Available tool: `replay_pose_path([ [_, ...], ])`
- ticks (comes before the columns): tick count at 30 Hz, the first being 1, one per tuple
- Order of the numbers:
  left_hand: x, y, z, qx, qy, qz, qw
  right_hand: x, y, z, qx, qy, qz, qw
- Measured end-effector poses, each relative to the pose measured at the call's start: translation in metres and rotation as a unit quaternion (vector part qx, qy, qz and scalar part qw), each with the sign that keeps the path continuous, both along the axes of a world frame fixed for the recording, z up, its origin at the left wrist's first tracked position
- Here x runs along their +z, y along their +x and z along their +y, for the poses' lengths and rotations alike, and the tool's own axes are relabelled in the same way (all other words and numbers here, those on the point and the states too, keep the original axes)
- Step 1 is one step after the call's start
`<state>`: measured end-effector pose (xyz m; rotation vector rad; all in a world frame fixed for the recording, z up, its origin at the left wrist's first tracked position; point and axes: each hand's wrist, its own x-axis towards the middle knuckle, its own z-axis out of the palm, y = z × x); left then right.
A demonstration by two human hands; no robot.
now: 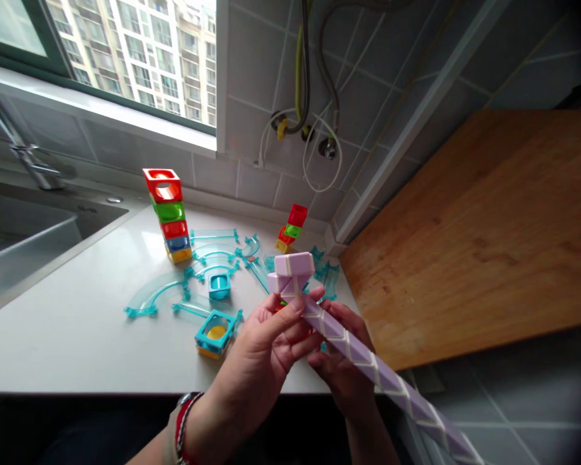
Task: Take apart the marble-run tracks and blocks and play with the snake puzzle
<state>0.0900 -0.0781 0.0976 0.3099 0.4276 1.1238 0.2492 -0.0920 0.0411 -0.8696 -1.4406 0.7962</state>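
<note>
A long lilac snake twist puzzle (358,352) with pale edges slants from the middle of the view to the lower right. Its far end is folded into a small clump of segments (294,263), while the rest runs straight. My left hand (266,339) is closed around the part just below the clump, thumb on top. Beneath the straight section, my right hand (346,361) curls its fingers against it; some of them are hidden behind the puzzle. Small red and green pieces show partly behind my fingers.
On the white counter (77,329) stand a tall tower of coloured cube blocks (169,213) and a shorter one (292,227). Clear turquoise track pieces (159,294) and a turquoise block (216,330) lie around. A sink (39,239) is left; a wooden board (474,245) leans right.
</note>
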Motion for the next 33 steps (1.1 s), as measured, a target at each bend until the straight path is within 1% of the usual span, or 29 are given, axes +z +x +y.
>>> replay_pose_path([
  [1, -0.001, 0.002, 0.001, -0.004, 0.002, 0.012, 1.000, 0.005, -0.004, 0.002, -0.015, 0.013, 0.000, 1.000],
  [3, -0.003, 0.004, 0.002, -0.005, 0.009, 0.037, 0.999, 0.015, -0.008, 0.007, -0.036, 0.040, -0.032, 0.998],
  [5, -0.004, 0.003, 0.004, 0.003, 0.020, 0.044, 0.999, 0.023, -0.008, 0.011, -0.061, 0.075, -0.070, 0.993],
  [7, -0.002, 0.001, 0.005, 0.001, 0.033, 0.038, 0.999, 0.029, -0.004, 0.013, -0.085, 0.110, -0.084, 0.987],
  [9, 0.000, -0.001, 0.004, -0.009, 0.046, 0.041, 0.998, 0.033, 0.000, 0.012, -0.088, 0.133, -0.087, 0.983],
  [12, 0.005, 0.000, -0.001, -0.012, 0.066, 0.074, 0.995, 0.038, 0.003, 0.007, -0.081, 0.155, -0.081, 0.981],
  [13, 0.007, 0.001, -0.003, -0.001, 0.071, 0.088, 0.994, 0.040, 0.002, 0.006, -0.081, 0.162, -0.078, 0.980],
  [15, 0.007, 0.004, -0.006, 0.041, 0.074, 0.114, 0.990, 0.041, -0.004, 0.002, -0.091, 0.183, -0.067, 0.977],
  [17, 0.003, 0.006, -0.009, 0.093, 0.070, 0.147, 0.982, 0.042, -0.011, 0.001, -0.108, 0.200, -0.056, 0.972],
  [19, -0.003, 0.006, -0.012, 0.151, 0.079, 0.197, 0.965, 0.042, -0.018, -0.001, -0.126, 0.209, -0.044, 0.969],
  [21, -0.009, 0.004, -0.016, 0.209, 0.107, 0.255, 0.938, 0.044, -0.023, -0.003, -0.135, 0.195, -0.036, 0.971],
  [23, -0.011, 0.001, -0.019, 0.255, 0.145, 0.311, 0.904, 0.049, -0.027, -0.006, -0.136, 0.162, -0.024, 0.977],
  [26, -0.009, -0.002, -0.020, 0.287, 0.187, 0.389, 0.855, 0.057, -0.029, -0.011, -0.127, 0.071, 0.008, 0.989],
  [28, -0.006, -0.002, -0.019, 0.285, 0.214, 0.427, 0.831, 0.059, -0.029, -0.014, -0.135, 0.007, 0.056, 0.989],
  [29, -0.006, -0.001, -0.017, 0.274, 0.222, 0.434, 0.829, 0.060, -0.028, -0.015, -0.137, -0.019, 0.070, 0.988],
  [30, -0.006, -0.001, -0.015, 0.260, 0.224, 0.429, 0.836, 0.060, -0.026, -0.015, -0.131, -0.035, 0.071, 0.988],
  [31, -0.007, -0.001, -0.012, 0.243, 0.216, 0.412, 0.851, 0.060, -0.023, -0.016, -0.115, -0.042, 0.058, 0.991],
  [33, -0.008, -0.002, -0.004, 0.207, 0.182, 0.360, 0.891, 0.060, -0.015, -0.017, -0.062, -0.046, 0.017, 0.997],
])
